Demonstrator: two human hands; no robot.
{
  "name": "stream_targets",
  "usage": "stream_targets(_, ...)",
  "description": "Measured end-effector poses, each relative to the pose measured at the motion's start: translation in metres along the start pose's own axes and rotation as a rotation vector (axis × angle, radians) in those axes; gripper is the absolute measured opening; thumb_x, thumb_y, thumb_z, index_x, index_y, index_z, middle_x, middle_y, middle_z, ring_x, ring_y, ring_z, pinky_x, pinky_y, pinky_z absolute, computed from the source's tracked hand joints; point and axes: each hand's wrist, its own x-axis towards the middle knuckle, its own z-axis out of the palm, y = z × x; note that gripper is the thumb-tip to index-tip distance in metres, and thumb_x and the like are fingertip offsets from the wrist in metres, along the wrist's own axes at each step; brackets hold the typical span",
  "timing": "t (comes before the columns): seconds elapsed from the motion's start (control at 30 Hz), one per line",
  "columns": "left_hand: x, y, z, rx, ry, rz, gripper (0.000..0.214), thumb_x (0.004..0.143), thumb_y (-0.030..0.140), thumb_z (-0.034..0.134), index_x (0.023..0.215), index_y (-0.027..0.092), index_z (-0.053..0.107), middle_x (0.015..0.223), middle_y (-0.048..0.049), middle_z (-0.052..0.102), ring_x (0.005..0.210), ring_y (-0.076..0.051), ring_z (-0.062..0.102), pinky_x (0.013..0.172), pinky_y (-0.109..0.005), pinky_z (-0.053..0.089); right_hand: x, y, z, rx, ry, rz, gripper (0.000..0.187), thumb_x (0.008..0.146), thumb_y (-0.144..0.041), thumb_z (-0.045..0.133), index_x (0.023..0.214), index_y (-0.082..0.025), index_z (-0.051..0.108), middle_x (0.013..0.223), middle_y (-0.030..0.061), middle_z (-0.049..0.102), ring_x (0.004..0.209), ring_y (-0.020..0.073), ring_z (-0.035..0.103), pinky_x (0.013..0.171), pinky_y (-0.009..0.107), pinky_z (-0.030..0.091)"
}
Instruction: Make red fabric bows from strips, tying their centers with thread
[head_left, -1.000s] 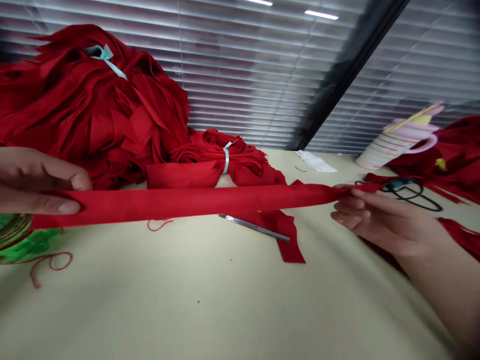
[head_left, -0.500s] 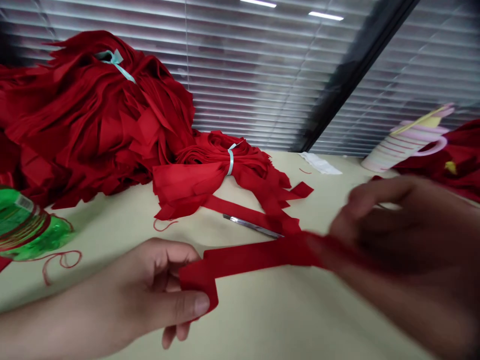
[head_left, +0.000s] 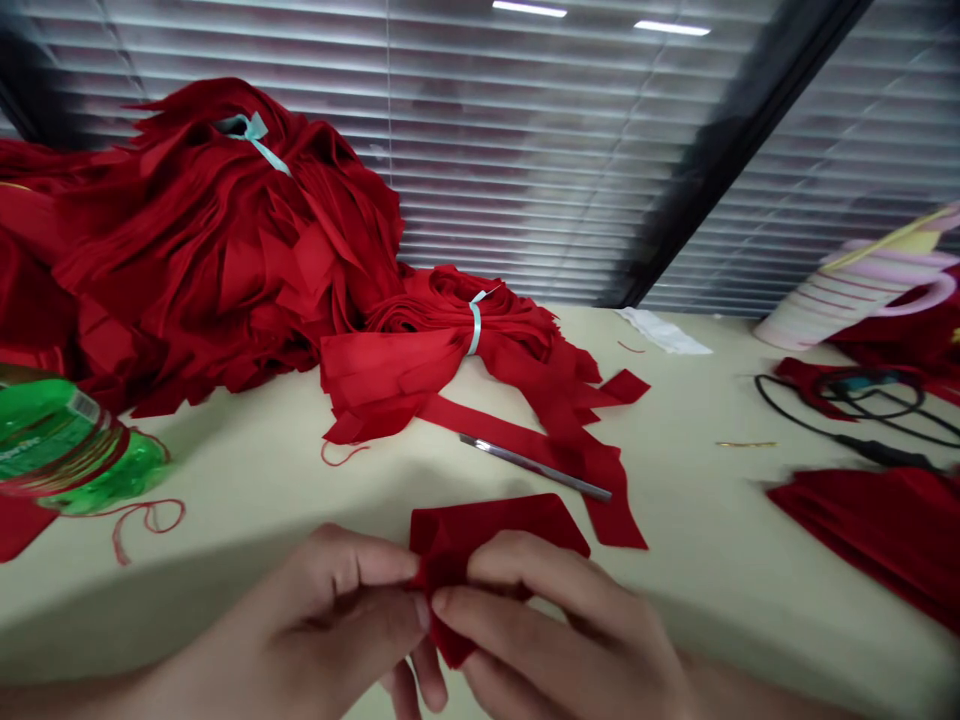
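A red fabric strip (head_left: 517, 520) is held between both hands near the front of the table, bent over at its left part. My left hand (head_left: 322, 620) pinches its left edge between thumb and fingers. Close beside it, my right hand (head_left: 562, 620) grips the same strip, fingertips almost touching the left thumb. Just beyond lies a slim metal tool (head_left: 536, 466), perhaps tweezers, resting across another red strip (head_left: 619, 510). Behind that sits a small bundle of red strips (head_left: 450, 340), tied with a light blue ribbon (head_left: 475, 322).
A large tied heap of red strips (head_left: 247, 240) fills the back left. At left lies a green bottle (head_left: 67, 450) wound with red thread. On the right are a striped mug (head_left: 840, 295), a black cable (head_left: 870, 450) and folded red fabric (head_left: 870, 525). Blinds (head_left: 510, 150) stand behind.
My right hand has come down and left to meet my left hand on the strip. The strip, stretched out before, is now bunched between them. The view has shifted slightly.
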Motion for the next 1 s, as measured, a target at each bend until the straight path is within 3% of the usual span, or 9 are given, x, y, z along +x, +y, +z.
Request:
stream_targets(0.13, -0.004, 0.0, -0.001, -0.033, -0.003, -0.036, 0.028, 0.087, 0.039, 0.055, 0.075, 0.015, 0.062, 0.069, -0.0001, 0.062, 0.061, -0.009, 0.058, 0.059, -0.02, 0.048, 0.001, 0.0, 0.005, 0.188, 0.086, 0.203, 0.017, 0.079, -0.008, 0.064, 0.09, -0.022, 0.06, 0.081, -0.0004, 0.066, 0.073, 0.0114, 0.064, 0.06, 0.016, 0.055)
stream_targets(0.23, -0.008, -0.002, -0.003, 0.004, 0.013, -0.086, 0.027, 0.091, 0.036, 0.05, 0.078, 0.016, 0.061, 0.074, 0.0007, 0.063, 0.06, -0.009, 0.059, 0.056, -0.019, 0.048, 0.004, -0.001, 0.005, 0.192, 0.113, 0.168, 0.023, 0.075, -0.008, 0.068, 0.094, -0.022, 0.062, 0.087, 0.0003, 0.067, 0.079, 0.0123, 0.063, 0.07, 0.02, 0.056)
stream_targets(0.47, -0.018, -0.005, -0.005, 0.092, 0.075, -0.181, 0.029, 0.091, 0.042, 0.046, 0.088, 0.018, 0.061, 0.08, -0.0004, 0.066, 0.065, -0.012, 0.063, 0.061, -0.022, 0.052, 0.008, -0.004, 0.006, 0.086, 0.025, 0.04, 0.013, 0.082, -0.014, 0.066, 0.093, -0.019, 0.061, 0.086, -0.0001, 0.068, 0.079, 0.0108, 0.063, 0.074, 0.019, 0.055)
stream_targets(0.67, -0.014, -0.006, -0.005, 0.112, 0.001, -0.183, 0.04, 0.092, 0.052, 0.04, 0.078, 0.018, 0.054, 0.067, 0.0031, 0.057, 0.055, -0.006, 0.053, 0.05, -0.014, 0.043, 0.007, 0.001, 0.004, 0.08, 0.027, 0.011, 0.022, 0.081, -0.012, 0.065, 0.098, -0.022, 0.057, 0.086, -0.0002, 0.068, 0.079, 0.0123, 0.064, 0.076, 0.023, 0.053)
stream_targets(0.73, -0.015, -0.005, -0.006, 0.197, 0.015, -0.187, 0.039, 0.093, 0.051, 0.038, 0.079, 0.019, 0.054, 0.069, 0.0037, 0.053, 0.054, -0.006, 0.05, 0.047, -0.014, 0.041, 0.01, 0.002, -0.003, 0.157, -0.045, 0.009, 0.026, 0.074, -0.011, 0.069, 0.094, -0.022, 0.058, 0.099, 0.0033, 0.066, 0.088, 0.0144, 0.063, 0.079, 0.024, 0.052)
stream_targets(0.83, -0.017, -0.001, -0.008, 0.39, 0.053, -0.208, 0.035, 0.093, 0.05, 0.039, 0.081, 0.02, 0.053, 0.069, 0.005, 0.048, 0.048, -0.005, 0.043, 0.043, -0.014, 0.037, 0.013, 0.002, -0.011, 0.282, -0.208, 0.188, 0.033, 0.066, -0.016, 0.073, 0.092, -0.02, 0.053, 0.112, 0.0077, 0.06, 0.1, 0.0184, 0.059, 0.083, 0.027, 0.051)
stream_targets(0.9, -0.017, 0.004, -0.008, 0.499, 0.038, -0.206, 0.033, 0.092, 0.049, 0.039, 0.081, 0.021, 0.053, 0.068, 0.0053, 0.047, 0.048, -0.005, 0.039, 0.042, -0.015, 0.033, 0.013, 0.0, -0.009, 0.385, -0.308, 0.411, 0.028, 0.07, -0.02, 0.069, 0.09, -0.02, 0.049, 0.095, 0.0038, 0.062, 0.084, 0.0142, 0.06, 0.071, 0.023, 0.051)
stream_targets(1.0, -0.014, 0.006, -0.007, 0.619, 0.057, -0.145, 0.033, 0.093, 0.047, 0.038, 0.081, 0.021, 0.054, 0.067, 0.0046, 0.044, 0.056, -0.008, 0.038, 0.049, -0.017, 0.033, 0.011, -0.002, -0.001, 0.57, -0.371, 0.702, 0.019, 0.073, -0.021, 0.061, 0.083, -0.02, 0.045, 0.069, -0.005, 0.05, 0.058, 0.0067, 0.05, 0.05, 0.016, 0.041)
